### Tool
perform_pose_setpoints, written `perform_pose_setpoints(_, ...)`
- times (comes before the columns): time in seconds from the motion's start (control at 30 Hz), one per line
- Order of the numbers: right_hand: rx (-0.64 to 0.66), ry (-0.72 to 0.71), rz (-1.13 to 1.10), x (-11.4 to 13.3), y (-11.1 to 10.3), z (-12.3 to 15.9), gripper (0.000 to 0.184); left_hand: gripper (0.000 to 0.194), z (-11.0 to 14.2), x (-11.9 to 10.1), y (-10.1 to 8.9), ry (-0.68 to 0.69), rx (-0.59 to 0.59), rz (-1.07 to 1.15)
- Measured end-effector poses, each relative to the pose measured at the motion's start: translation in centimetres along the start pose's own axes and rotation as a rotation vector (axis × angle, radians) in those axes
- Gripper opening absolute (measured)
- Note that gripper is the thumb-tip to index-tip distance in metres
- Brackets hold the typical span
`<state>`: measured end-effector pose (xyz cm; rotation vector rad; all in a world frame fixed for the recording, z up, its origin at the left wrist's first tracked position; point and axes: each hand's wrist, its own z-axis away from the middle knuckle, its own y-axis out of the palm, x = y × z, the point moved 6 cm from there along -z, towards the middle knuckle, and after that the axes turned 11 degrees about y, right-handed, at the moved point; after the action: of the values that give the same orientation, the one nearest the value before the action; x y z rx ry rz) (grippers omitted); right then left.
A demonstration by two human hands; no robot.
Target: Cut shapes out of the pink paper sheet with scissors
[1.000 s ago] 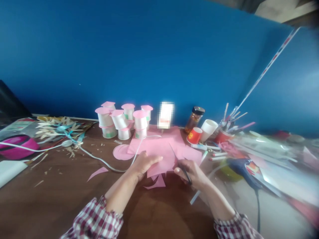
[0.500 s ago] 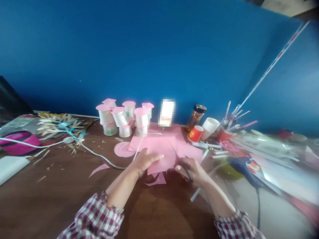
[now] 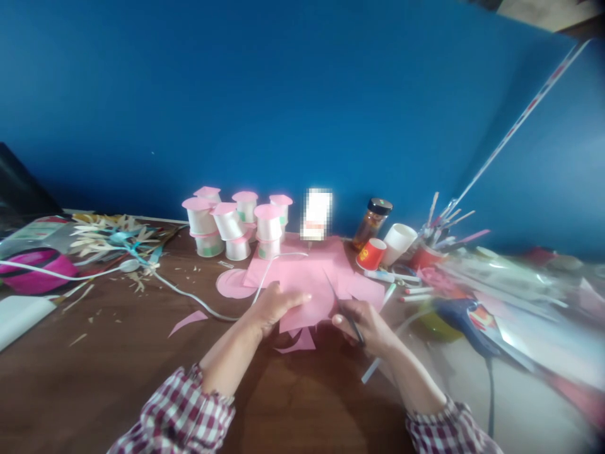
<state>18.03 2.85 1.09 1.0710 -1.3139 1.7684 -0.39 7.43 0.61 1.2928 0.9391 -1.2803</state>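
Observation:
My left hand grips a sheet of pink paper by its left side, thumb on top. The paper's right edge is curved. In my right hand is a pair of scissors, its dark handle in my fingers and a blade pointing up and away along the paper's right edge. Below the sheet lie pink offcuts on the brown table. Pink paper discs rest to the left, and more pink sheets are spread behind.
White paper cups with pink discs stand stacked at back left. A phone, a dark-lidded jar, a red cup and a white cup line the back. A white cable crosses the left; a blue glue gun lies right.

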Motion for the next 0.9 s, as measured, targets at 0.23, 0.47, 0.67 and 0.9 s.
perform_pose_setpoints(0.23,0.004,-0.004,-0.001,0.1,0.0,0.0,0.04,0.053,0.2,-0.1,0.1,-0.026,-0.029,-0.009)
perform_pose_setpoints(0.47,0.002,-0.003,0.002,0.5,0.0,0.2,0.039,0.055,0.4,-0.5,0.0,-0.039,-0.071,-0.06)
perform_pose_setpoints(0.67,-0.003,0.007,-0.011,0.4,-0.1,0.1,0.039,0.04,-0.2,0.0,0.1,0.034,0.054,-0.071)
perform_pose_setpoints(0.9,0.018,0.023,-0.004,0.5,-0.2,0.2,0.039,0.045,-0.6,0.5,-0.4,0.055,0.039,-0.13)
